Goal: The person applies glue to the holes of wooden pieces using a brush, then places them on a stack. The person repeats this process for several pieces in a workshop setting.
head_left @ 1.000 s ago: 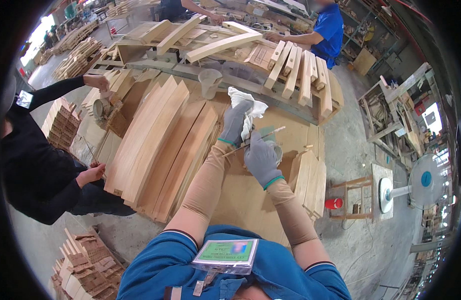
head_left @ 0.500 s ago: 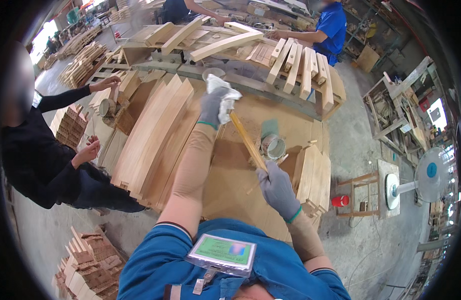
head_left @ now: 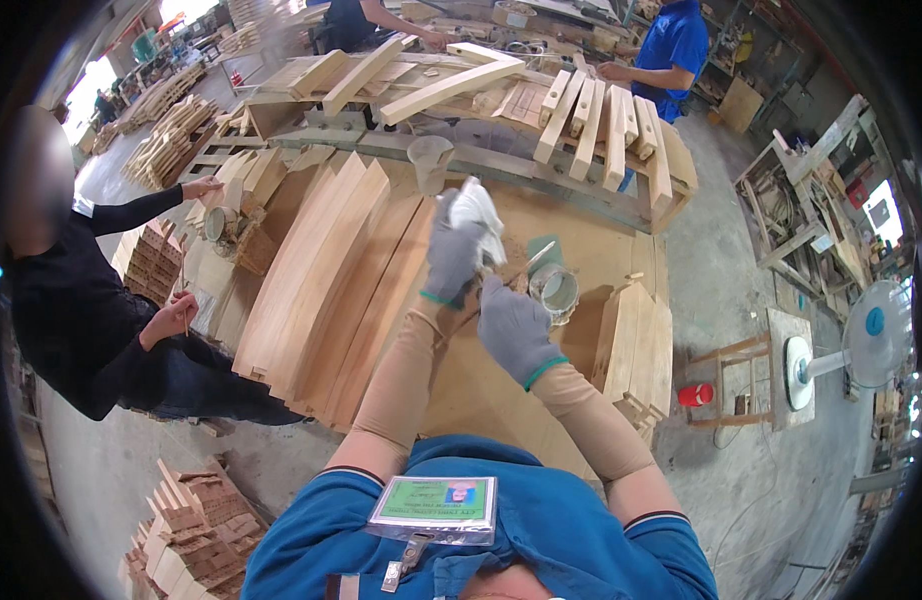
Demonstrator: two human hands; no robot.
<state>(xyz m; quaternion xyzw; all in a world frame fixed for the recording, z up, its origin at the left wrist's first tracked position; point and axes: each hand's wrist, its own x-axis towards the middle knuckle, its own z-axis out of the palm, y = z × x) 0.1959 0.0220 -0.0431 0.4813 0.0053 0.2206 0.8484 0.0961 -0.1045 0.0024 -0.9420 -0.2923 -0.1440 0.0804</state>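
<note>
My right hand (head_left: 514,325), gloved, has its grip clenched on a thin stick (head_left: 533,256) whose tip angles up over the can (head_left: 555,289). My left hand (head_left: 451,262) grasps a white rag (head_left: 478,212) just beside the stick. The can stands on the surface (head_left: 581,250), right of the curved planks (head_left: 321,270). Beyond them stands a plastic cup (head_left: 430,162).

The stick (head_left: 534,257) runs down behind the right hand (head_left: 514,328), so its lower end is hidden and the grip can't be made out. The white rag (head_left: 478,212) is half swallowed by the left hand (head_left: 453,258). Inside the small tin (head_left: 555,289), too small to tell. The fan (head_left: 861,335) blurs toward the rim, and a black-sleeved person (head_left: 76,310) is cut off at the left edge.
</note>
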